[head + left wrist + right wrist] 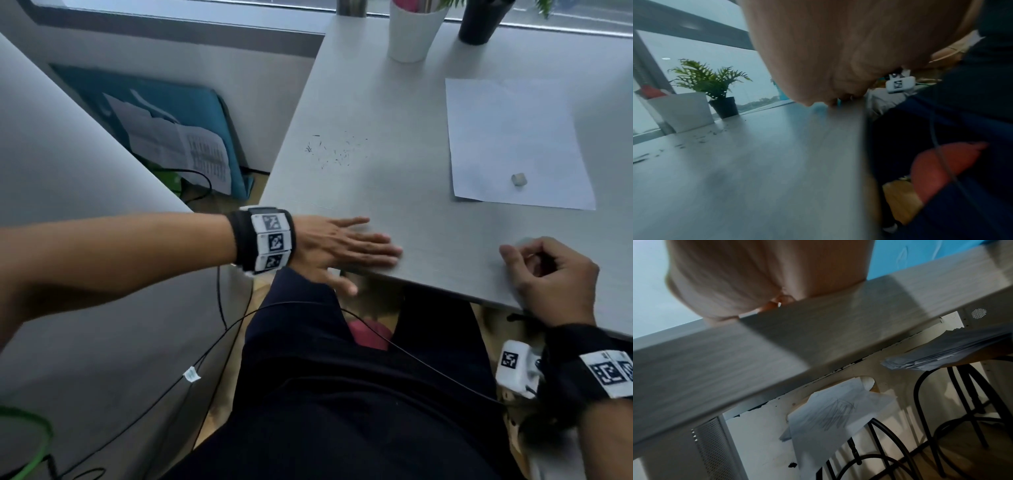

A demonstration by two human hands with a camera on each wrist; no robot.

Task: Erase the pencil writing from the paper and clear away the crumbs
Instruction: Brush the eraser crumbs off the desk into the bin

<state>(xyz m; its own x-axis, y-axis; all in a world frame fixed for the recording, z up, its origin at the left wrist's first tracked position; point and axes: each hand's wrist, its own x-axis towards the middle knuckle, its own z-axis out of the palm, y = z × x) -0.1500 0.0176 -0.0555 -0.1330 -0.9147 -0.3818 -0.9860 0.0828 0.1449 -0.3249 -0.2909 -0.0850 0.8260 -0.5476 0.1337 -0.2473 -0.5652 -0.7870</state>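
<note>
Resting flat on the desk (394, 192) near its front edge, the left hand (339, 245) has its fingers straight and holds nothing, the thumb hanging just off the rim. The right hand (551, 274) sits further right at the same edge with fingers loosely curled; I cannot tell whether anything is pinched inside. Well beyond the left hand lie the crumbs (334, 149), a thin scatter of dark flecks on the bare desk, apart from the paper (513, 137), which looks clean and carries the eraser (519, 179). The main risk, as I judge it, is a sweep toward the front edge dropping flecks onto the lap, or a pressing palm smearing graphite across the surface. A sweep rightward could push crumbs back onto the sheet.
</note>
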